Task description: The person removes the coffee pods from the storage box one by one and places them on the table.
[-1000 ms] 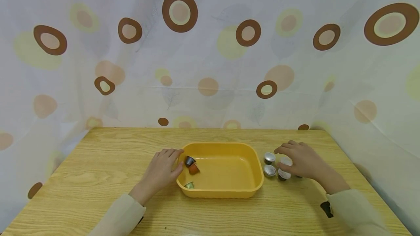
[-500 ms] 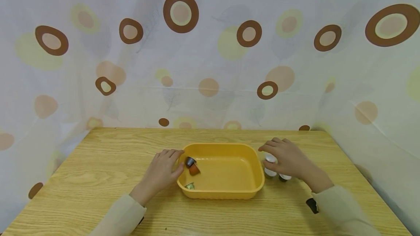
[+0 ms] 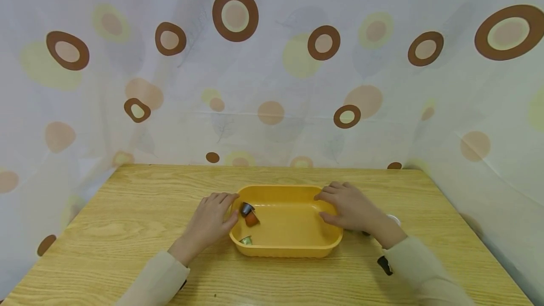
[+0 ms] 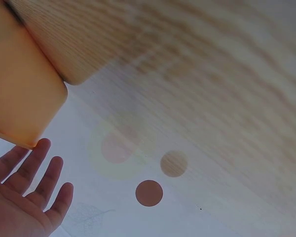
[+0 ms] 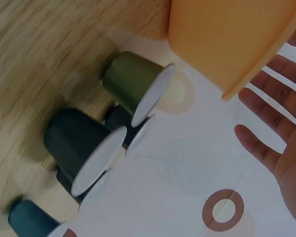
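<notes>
A shallow yellow plastic basin (image 3: 284, 252) stands on the table between the hands. In its left part lie a dark coffee capsule (image 3: 246, 208), an orange capsule (image 3: 251, 219) and a pale green capsule (image 3: 246, 240). My left hand (image 3: 208, 223) is at the left rim, its fingers extended and touching the edge. Over the right rim reaches my right hand (image 3: 350, 208), thumb and fingers spread apart, nothing visible between them. The right wrist view shows a green capsule (image 5: 130, 79), dark capsules (image 5: 76, 140) and a teal capsule (image 5: 32, 217) standing lid up beside the basin.
The wooden table (image 3: 148, 202) extends around the basin. A white cloth with circle patterns (image 3: 272, 89) hangs behind and at both sides. From above, the right forearm mostly covers the group of capsules; one silver lid (image 3: 394, 218) shows behind it.
My right hand has moved left from above the standing capsules to the basin's right rim, staying spread. The left hand and the capsules inside the basin have kept their places.
</notes>
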Demonstrator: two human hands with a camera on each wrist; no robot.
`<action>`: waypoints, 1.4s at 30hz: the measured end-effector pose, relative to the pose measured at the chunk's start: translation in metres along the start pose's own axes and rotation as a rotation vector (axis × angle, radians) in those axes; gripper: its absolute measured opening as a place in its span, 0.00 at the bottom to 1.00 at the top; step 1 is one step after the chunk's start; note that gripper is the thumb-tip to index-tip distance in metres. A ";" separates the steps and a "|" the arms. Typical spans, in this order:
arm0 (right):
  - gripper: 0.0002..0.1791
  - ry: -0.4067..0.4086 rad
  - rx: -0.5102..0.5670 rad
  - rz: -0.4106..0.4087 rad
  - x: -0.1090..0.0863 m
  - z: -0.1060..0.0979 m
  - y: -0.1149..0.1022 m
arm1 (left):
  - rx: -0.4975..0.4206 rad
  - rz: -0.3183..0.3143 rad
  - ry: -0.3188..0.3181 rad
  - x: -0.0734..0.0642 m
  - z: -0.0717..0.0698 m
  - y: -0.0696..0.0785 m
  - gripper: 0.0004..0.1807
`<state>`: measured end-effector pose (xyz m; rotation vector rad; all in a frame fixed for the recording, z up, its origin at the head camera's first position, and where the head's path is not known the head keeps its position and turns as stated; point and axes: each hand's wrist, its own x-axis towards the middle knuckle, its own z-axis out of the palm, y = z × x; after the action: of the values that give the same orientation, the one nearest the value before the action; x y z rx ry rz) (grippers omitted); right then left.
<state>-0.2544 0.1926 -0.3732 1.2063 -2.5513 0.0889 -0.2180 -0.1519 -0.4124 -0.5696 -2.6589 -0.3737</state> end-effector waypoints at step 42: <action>0.18 -0.087 -0.001 -0.185 0.067 0.029 -0.052 | 0.004 0.010 0.010 0.000 0.000 0.000 0.20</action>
<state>-0.2622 0.1040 -0.3840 1.4694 -2.4967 -0.0064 -0.2175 -0.1518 -0.4125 -0.5784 -2.6460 -0.3672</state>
